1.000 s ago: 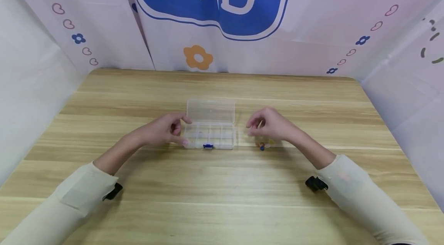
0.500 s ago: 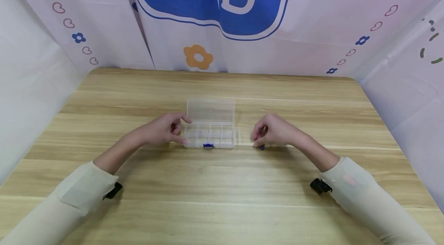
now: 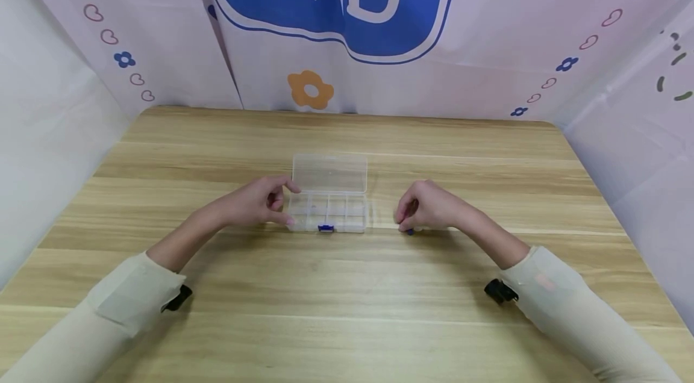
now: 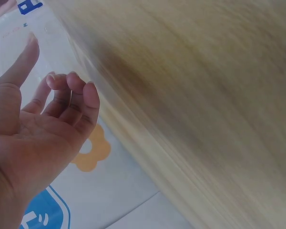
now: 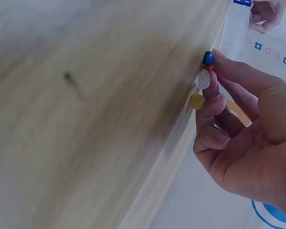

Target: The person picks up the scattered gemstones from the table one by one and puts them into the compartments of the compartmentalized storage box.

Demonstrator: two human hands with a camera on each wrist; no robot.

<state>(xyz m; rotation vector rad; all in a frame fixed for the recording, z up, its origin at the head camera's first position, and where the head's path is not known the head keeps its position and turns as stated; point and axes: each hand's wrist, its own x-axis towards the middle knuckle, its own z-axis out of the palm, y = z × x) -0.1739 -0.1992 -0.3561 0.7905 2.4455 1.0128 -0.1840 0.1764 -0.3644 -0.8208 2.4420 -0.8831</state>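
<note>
A clear plastic compartment box (image 3: 327, 213) lies on the table, its lid (image 3: 329, 173) tipped back. My left hand (image 3: 249, 202) holds its left end, thumb at the near corner and index finger at the far one. My right hand (image 3: 431, 208) is low over the table right of the box. In the right wrist view, its thumb and index finger meet at an orange bead (image 5: 208, 67), mostly hidden. Beside the fingertips lie a blue bead (image 5: 208, 58), a clear white drop-shaped bead (image 5: 203, 79) and a yellow bead (image 5: 197, 101).
A blue clasp (image 3: 326, 228) sits on the box's front edge. The wooden table (image 3: 347, 311) reaches back to a white printed cloth (image 3: 461, 88). White cloth also hangs at both sides.
My right hand has shifted slightly right and lowered, its fingertips drawing together at the beads; over the last half second it barely moves. The left hand and box stay put.
</note>
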